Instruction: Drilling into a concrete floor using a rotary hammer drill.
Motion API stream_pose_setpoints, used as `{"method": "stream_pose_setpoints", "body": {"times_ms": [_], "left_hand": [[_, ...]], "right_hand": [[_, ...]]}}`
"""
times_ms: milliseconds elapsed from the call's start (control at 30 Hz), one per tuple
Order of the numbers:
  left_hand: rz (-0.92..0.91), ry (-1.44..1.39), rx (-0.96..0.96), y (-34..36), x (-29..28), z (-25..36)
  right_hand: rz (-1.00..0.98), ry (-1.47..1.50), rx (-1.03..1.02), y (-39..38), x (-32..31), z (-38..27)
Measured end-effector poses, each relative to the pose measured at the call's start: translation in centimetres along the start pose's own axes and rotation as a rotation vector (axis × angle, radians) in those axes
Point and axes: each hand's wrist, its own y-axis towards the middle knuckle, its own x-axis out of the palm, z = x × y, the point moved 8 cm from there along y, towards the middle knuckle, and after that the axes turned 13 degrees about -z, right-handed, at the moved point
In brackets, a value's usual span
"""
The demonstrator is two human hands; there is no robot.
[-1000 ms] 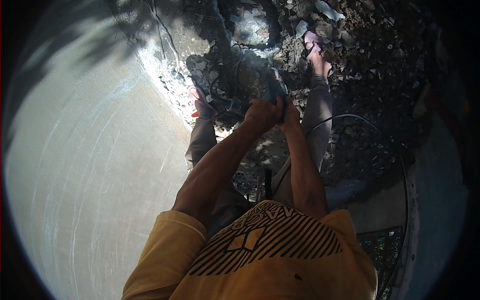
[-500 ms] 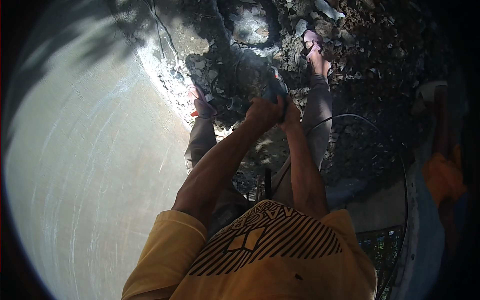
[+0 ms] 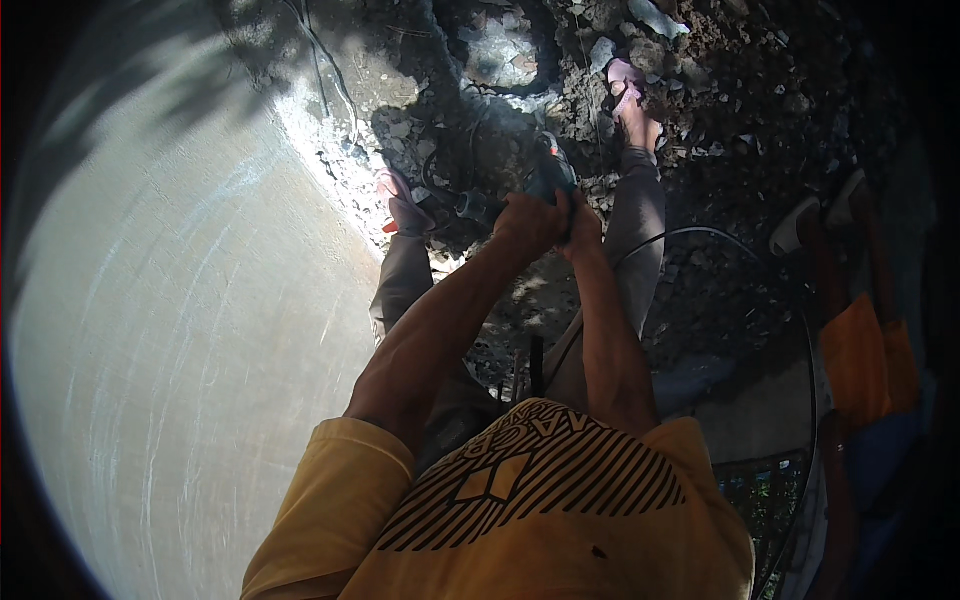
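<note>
Both my hands are closed on a teal handheld power tool (image 3: 547,178) with a dark side handle (image 3: 478,208) sticking out to the left. My left hand (image 3: 528,222) wraps the tool near that handle. My right hand (image 3: 582,228) grips the tool's body close beside it. The tool's working end points away from me into shadow and pale haze, so its exact kind is hard to tell. Just beyond it lies a broken, pale concrete lump (image 3: 500,50) amid dark rubble. My arms reach down between my spread legs.
Loose rubble (image 3: 720,120) covers the ground ahead and to the right. A smooth concrete slab (image 3: 180,330) fills the left. My sandalled feet stand either side of the tool. A black cable (image 3: 705,230) arcs right. Another person in orange shorts (image 3: 860,360) is at the right edge.
The other person at the right has moved, with both feet and more of the orange shorts now showing. My hands and the tool have barely shifted.
</note>
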Motion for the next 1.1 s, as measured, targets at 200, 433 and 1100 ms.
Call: {"method": "stream_pose_setpoints", "body": {"times_ms": [200, 433, 1100], "left_hand": [[0.031, 0.026, -0.007, 0.1, 0.0, -0.2], [0.037, -0.026, -0.016, 0.0, 0.2, -0.2], [0.053, 0.001, -0.034, 0.2, 0.6, -0.5]], "right_hand": [[-0.080, 0.002, -0.025, 0.4, 0.6, 0.0], [-0.026, 0.030, -0.030, 0.1, 0.4, 0.1], [-0.005, 0.007, -0.032, -0.8, 1.4, -0.2]]}}
